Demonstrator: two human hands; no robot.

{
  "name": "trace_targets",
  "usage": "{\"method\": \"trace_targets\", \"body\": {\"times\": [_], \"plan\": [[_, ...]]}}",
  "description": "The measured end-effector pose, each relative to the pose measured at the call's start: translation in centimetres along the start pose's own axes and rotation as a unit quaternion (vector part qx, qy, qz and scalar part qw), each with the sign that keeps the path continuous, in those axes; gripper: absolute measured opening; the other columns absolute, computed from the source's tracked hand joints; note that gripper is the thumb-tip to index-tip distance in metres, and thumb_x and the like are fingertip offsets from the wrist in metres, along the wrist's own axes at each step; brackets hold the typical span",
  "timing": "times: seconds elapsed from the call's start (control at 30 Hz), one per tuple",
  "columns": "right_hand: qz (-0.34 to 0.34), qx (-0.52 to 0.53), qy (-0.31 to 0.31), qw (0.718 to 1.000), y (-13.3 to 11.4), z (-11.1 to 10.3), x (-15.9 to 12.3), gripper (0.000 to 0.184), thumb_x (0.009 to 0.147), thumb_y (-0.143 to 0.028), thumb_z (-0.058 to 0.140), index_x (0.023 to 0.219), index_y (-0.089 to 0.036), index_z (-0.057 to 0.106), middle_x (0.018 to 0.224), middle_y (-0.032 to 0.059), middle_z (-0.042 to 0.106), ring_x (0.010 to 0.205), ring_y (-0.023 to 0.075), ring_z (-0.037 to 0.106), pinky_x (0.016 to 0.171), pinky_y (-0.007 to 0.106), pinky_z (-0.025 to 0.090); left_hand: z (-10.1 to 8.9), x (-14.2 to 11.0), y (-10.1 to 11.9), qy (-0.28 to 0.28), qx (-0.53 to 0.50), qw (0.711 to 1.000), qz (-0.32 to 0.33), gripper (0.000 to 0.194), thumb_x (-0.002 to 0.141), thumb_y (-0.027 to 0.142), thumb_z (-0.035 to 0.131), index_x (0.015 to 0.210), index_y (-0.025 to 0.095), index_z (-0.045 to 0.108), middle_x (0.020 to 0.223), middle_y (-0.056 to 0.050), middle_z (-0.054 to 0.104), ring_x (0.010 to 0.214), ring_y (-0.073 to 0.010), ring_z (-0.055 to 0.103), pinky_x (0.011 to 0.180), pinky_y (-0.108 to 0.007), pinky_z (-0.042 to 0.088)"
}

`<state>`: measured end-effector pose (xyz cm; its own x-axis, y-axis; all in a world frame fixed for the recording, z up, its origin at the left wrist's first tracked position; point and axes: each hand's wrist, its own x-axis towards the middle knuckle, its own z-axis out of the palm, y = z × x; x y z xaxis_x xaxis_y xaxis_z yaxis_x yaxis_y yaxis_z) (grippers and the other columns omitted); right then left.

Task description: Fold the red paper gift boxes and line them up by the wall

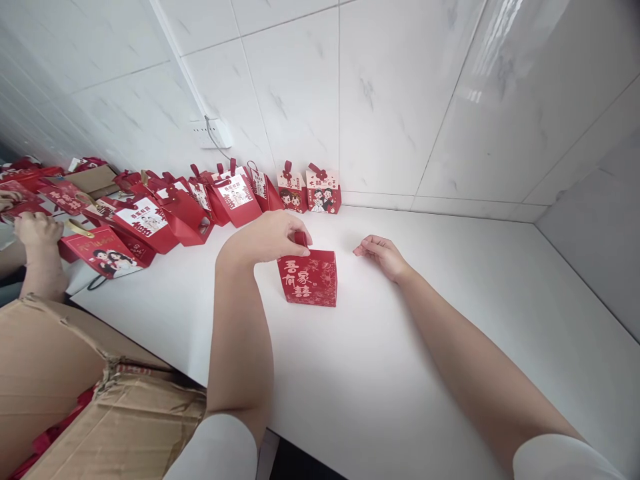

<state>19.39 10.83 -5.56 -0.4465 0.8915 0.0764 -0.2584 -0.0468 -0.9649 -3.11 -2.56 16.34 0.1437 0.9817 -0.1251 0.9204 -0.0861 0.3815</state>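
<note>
A red gift box point(311, 280) with pale Chinese characters and a flower pattern stands on the white table point(380, 373) in front of me. My left hand point(267, 239) reaches over its top from the left, thumb and fingers closed on the red ribbon handle point(300, 238). To the right of the box, apart from it, my right hand point(383, 255) hovers over the table with its fingers drawn together. A small reddish bit shows at those fingertips, but I cannot make out whether it is a held thing.
Two finished-looking boxes with cartoon couples point(324, 193) stand against the tiled wall point(380, 100). Several red gift boxes point(235, 199) crowd the table's left side. Another person's hand point(40, 230) is at the far left. An open cardboard carton point(145, 427) sits at the lower left.
</note>
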Motion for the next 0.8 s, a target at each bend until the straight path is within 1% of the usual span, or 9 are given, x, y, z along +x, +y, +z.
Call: {"method": "trace_targets", "body": {"times": [0.13, 0.27, 0.37, 0.53, 0.67, 0.8], "plan": [[-0.002, -0.002, -0.001, 1.0, 0.11, -0.11, 0.03, 0.025, 0.075, -0.046, 0.073, 0.074, -0.022, 0.066, 0.08, 0.0035, 0.074, 0.082, 0.0173, 0.066, 0.088, 0.032, 0.047, -0.15, -0.16, -0.4, -0.005, -0.017, 1.0, 0.02, 0.023, 0.07, 0.032, 0.065, 0.091, 0.025, 0.072, 0.102, -0.002, 0.071, 0.092, -0.0208, 0.066, 0.069, -0.026, 0.05], [-0.004, 0.001, -0.003, 1.0, 0.18, -0.19, 0.02, 0.025, 0.075, -0.046, 0.073, 0.074, -0.022, 0.066, 0.08, 0.0036, 0.074, 0.081, 0.0173, 0.067, 0.089, 0.033, 0.047, -0.26, -0.41, -0.69, -0.009, -0.054, 0.998, 0.015, 0.028, 0.071, 0.033, 0.064, 0.097, 0.025, 0.071, 0.1, -0.002, 0.072, 0.092, -0.0214, 0.067, 0.071, -0.027, 0.051], [-0.004, -0.002, -0.002, 1.0, 0.14, -0.16, 0.0, 0.025, 0.075, -0.047, 0.074, 0.074, -0.022, 0.066, 0.08, 0.0036, 0.074, 0.082, 0.0178, 0.067, 0.09, 0.034, 0.047, -0.32, -0.63, -0.68, -0.001, -0.079, 0.997, 0.015, 0.03, 0.072, 0.036, 0.063, 0.098, 0.025, 0.071, 0.097, -0.003, 0.073, 0.092, -0.0222, 0.067, 0.072, -0.028, 0.052], [-0.001, -0.01, 0.002, 1.0, 0.04, -0.08, 0.01, 0.026, 0.074, -0.048, 0.074, 0.074, -0.023, 0.066, 0.08, 0.0035, 0.074, 0.083, 0.0187, 0.067, 0.091, 0.035, 0.047, -0.49, -0.78, -0.53, -0.004, -0.067, 0.998, 0.008, 0.029, 0.073, 0.038, 0.063, 0.096, 0.024, 0.073, 0.092, -0.003, 0.074, 0.09, -0.0226, 0.067, 0.075, -0.03, 0.052], [-0.002, -0.006, 0.001, 1.0, -0.02, -0.07, -0.04, 0.026, 0.074, -0.048, 0.074, 0.074, -0.022, 0.066, 0.08, 0.0036, 0.074, 0.082, 0.018, 0.066, 0.09, 0.034, 0.047, -0.57, -0.8, -0.43, -0.019, -0.07, 0.997, 0.003, 0.03, 0.075, 0.039, 0.062, 0.098, 0.025, 0.073, 0.097, -0.002, 0.074, 0.094, -0.0216, 0.067, 0.079, -0.029, 0.052], [-0.002, -0.006, 0.003, 1.0, -0.08, -0.03, -0.08, 0.027, 0.073, -0.048, 0.074, 0.073, -0.022, 0.065, 0.08, 0.0037, 0.074, 0.082, 0.0182, 0.066, 0.09, 0.035, 0.047, -0.68, -0.95, -0.22, -0.017, -0.049, 0.999, 0.006, 0.033, 0.077, 0.044, 0.06, 0.1, 0.026, 0.075, 0.1, -0.001, 0.074, 0.096, -0.0215, 0.066, 0.081, -0.029, 0.052]]}}
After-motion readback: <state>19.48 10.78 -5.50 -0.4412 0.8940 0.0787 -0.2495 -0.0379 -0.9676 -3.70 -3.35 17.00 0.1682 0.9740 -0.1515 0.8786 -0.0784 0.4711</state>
